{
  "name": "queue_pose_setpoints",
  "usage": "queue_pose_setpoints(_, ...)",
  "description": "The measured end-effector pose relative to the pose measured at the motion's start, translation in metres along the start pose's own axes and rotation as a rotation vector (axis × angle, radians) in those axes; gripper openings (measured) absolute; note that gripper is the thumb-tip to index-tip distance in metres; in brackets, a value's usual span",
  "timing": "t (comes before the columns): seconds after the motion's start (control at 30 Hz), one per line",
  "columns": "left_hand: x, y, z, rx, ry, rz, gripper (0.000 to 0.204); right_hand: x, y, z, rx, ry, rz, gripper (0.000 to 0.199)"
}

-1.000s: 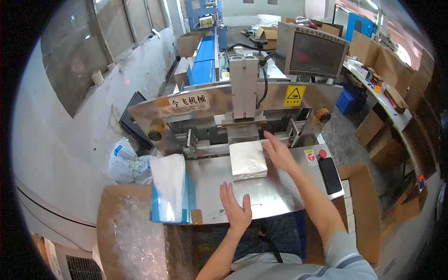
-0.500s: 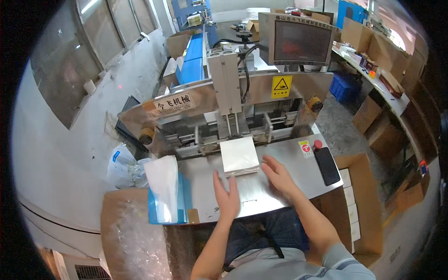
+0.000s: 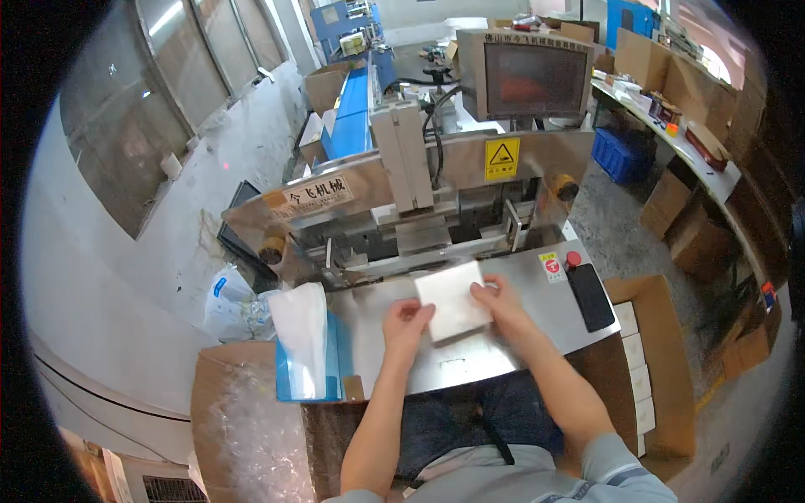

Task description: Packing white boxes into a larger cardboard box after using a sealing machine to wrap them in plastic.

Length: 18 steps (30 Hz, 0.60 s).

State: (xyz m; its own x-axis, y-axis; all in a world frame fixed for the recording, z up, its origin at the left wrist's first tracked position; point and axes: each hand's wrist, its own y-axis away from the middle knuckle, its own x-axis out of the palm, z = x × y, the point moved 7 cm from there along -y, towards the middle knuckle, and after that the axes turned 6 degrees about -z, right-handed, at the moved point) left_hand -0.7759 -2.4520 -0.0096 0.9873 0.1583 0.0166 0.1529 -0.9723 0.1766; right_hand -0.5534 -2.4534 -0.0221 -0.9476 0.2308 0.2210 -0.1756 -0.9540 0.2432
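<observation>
A white square pack (image 3: pixel 454 303) is between my two hands, slightly turned, over the front of the metal worktop (image 3: pixel 369 352). Its edges are a little blurred, and what it is made of cannot be told. My left hand (image 3: pixel 406 325) grips its left side with thumb and fingers bent. On the right edge my right hand (image 3: pixel 506 310) closes with the thumb on top; some fingers are hidden beneath. Just beyond the pack stands a machine with a pusher plate (image 3: pixel 422 237) and metal side guides.
A blue box with white sheets or bags (image 3: pixel 300 335) stands left on the worktop. At right lie a black phone (image 3: pixel 590 298) and a red button (image 3: pixel 573 258). Below right, an open carton (image 3: pixel 671 377) holds several white packs; a carton of clear film (image 3: pixel 251 419) sits lower left.
My hands have gone from apart beside the pack to gripping it. The pack has come toward me, away from the machine, and turned slightly. The machine's guides now stand wider apart.
</observation>
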Motion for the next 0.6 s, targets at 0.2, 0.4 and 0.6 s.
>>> queue_pose_setpoints(0.2, 0.03, -0.028, 0.017, -0.233, 0.49, 0.155, 0.048, -0.045, 0.049, 0.014, 0.046, -0.118, 0.152, 0.073)
queue_pose_setpoints(0.4, 0.024, -0.146, 0.038, -0.251, 0.599, 0.061, 0.033, -0.051, 0.081, 0.023, -0.091, -0.12, 0.278, 0.094)
queue_pose_setpoints(0.6, 0.01, -0.101, 0.017, -0.11, 0.205, -0.061, 0.018, -0.083, 0.107, 0.041, -0.139, 0.003, 0.206, 0.091)
